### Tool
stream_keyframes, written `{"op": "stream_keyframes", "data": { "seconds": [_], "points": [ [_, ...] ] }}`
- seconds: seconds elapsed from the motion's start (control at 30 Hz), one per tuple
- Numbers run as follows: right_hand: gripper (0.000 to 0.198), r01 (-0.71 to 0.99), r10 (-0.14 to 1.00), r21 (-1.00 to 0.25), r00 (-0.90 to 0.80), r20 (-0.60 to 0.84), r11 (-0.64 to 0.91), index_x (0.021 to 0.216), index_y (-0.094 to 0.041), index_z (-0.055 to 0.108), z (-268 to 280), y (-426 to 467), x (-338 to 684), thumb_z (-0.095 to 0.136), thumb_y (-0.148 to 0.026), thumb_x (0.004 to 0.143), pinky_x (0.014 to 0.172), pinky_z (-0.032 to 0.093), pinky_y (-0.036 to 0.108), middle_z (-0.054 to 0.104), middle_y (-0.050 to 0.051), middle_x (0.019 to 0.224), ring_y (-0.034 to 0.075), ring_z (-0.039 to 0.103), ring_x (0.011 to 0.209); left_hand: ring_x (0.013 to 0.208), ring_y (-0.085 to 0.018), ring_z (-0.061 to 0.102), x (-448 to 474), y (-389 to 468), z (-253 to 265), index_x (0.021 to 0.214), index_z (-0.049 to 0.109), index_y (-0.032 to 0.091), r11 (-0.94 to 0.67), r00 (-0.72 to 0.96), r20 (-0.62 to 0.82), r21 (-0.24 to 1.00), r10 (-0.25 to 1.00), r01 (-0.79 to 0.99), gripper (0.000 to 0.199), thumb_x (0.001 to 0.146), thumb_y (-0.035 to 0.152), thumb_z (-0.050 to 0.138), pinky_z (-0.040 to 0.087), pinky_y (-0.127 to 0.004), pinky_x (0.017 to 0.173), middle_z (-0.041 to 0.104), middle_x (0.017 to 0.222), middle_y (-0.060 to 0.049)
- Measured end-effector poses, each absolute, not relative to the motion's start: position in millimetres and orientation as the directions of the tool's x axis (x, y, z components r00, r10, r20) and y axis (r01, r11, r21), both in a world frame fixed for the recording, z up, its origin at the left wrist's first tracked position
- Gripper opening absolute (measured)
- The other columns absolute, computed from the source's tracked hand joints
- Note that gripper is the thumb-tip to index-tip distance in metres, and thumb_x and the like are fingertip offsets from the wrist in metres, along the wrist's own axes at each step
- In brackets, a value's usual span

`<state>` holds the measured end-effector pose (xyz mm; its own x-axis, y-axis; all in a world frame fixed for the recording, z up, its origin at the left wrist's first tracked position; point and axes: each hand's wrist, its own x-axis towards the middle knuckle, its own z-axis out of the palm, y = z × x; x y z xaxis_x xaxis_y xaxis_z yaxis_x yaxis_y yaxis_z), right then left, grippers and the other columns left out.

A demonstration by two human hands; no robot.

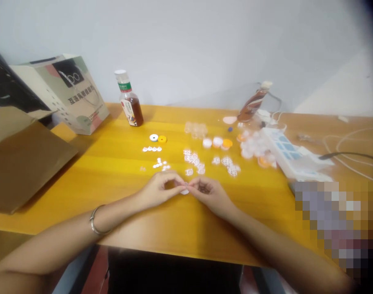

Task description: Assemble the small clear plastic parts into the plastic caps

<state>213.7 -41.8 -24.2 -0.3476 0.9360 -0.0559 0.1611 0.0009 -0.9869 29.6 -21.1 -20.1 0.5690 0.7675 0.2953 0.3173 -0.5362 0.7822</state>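
Note:
My left hand (162, 188) and my right hand (212, 196) meet fingertip to fingertip low over the table. Between them they pinch a small white round piece (185, 191), mostly covered by the fingers and blurred. Just beyond the hands lie several flat white cut-out pieces with holes (192, 158), with more perforated white discs (227, 161) to the right. Small white bits (159, 164) are scattered past my left hand, behind them a row of little white caps (152, 149). A white ring (154, 137) and a yellow ring (162, 139) sit farther back.
Clear cups (195, 130), white and orange lids (217, 142) and a pile of white round parts (254, 145) stand on the wooden table (174, 228). Around them are a juice bottle (132, 106), a tilted brown bottle (254, 102), a power strip (286, 149), a paper bag (72, 96) and a cardboard box (27, 159).

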Motion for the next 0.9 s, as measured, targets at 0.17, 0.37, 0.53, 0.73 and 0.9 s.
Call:
{"op": "stream_keyframes", "data": {
  "seconds": [0.17, 0.37, 0.53, 0.73, 0.9],
  "points": [
    [0.018, 0.139, 0.931, -0.99, -0.356, -0.079, -0.031, 0.072, -0.018, 0.058, -20.6, -41.0, 214.3, 0.057, -0.036, 0.074, 0.063, 0.042, 0.023, 0.062, -0.001, 0.069, 0.01, 0.055, 0.064, 0.076, -0.012, 0.054, 26.7, -21.5, -21.4, 0.091, 0.061, 0.018, -0.828, 0.609, 0.566, 0.443, 0.556, 0.344, 0.014, 0.079, 0.022, 0.057, 0.041, -0.027, 0.07, 0.063, 0.084, -0.004],
    [0.016, 0.182, 0.92, -0.983, -0.379, -0.095, -0.026, 0.074, -0.018, 0.059, -18.9, -41.6, 214.5, 0.055, -0.033, 0.076, 0.062, 0.042, 0.023, 0.062, 0.0, 0.071, 0.009, 0.054, 0.063, 0.072, -0.011, 0.054, 26.9, -22.4, -25.2, 0.09, 0.06, 0.019, -0.867, 0.626, 0.6, 0.325, 0.498, 0.378, 0.012, 0.08, 0.02, 0.055, 0.039, -0.027, 0.068, 0.063, 0.082, -0.002],
    [0.019, 0.288, 0.927, -0.954, -0.374, -0.029, 0.086, 0.082, -0.018, 0.058, -22.9, -40.9, 217.8, 0.051, -0.034, 0.079, 0.054, 0.041, 0.022, 0.058, -0.001, 0.066, 0.009, 0.05, 0.055, 0.073, -0.012, 0.054, 26.5, -19.0, -27.1, 0.088, 0.061, 0.018, -0.847, 0.633, 0.563, 0.372, 0.531, 0.38, 0.01, 0.08, 0.021, 0.054, 0.04, -0.027, 0.068, 0.063, 0.081, -0.003],
    [0.026, 0.484, 0.854, -0.709, -0.369, 0.366, 0.513, 0.096, -0.021, 0.053, -35.5, -40.2, 221.2, 0.06, -0.027, 0.072, 0.069, 0.047, 0.03, 0.06, 0.004, 0.085, 0.016, 0.057, 0.077, 0.075, -0.012, 0.054, 24.3, -12.9, -34.4, 0.085, 0.062, 0.019, -0.766, 0.647, 0.429, 0.478, 0.63, 0.429, 0.012, 0.08, 0.025, 0.053, 0.04, -0.027, 0.07, 0.062, 0.081, -0.002],
    [0.026, 0.474, 0.785, -0.629, -0.441, 0.435, 0.616, 0.1, -0.023, 0.05, -41.6, -40.3, 219.7, 0.056, -0.022, 0.075, 0.08, 0.047, 0.035, 0.06, 0.006, 0.096, 0.018, 0.057, 0.091, 0.078, -0.013, 0.055, 25.4, -13.1, -34.8, 0.086, 0.063, 0.019, -0.736, 0.65, 0.375, 0.492, 0.661, 0.465, 0.013, 0.08, 0.027, 0.053, 0.038, -0.029, 0.074, 0.063, 0.083, -0.002]
  ]
}}
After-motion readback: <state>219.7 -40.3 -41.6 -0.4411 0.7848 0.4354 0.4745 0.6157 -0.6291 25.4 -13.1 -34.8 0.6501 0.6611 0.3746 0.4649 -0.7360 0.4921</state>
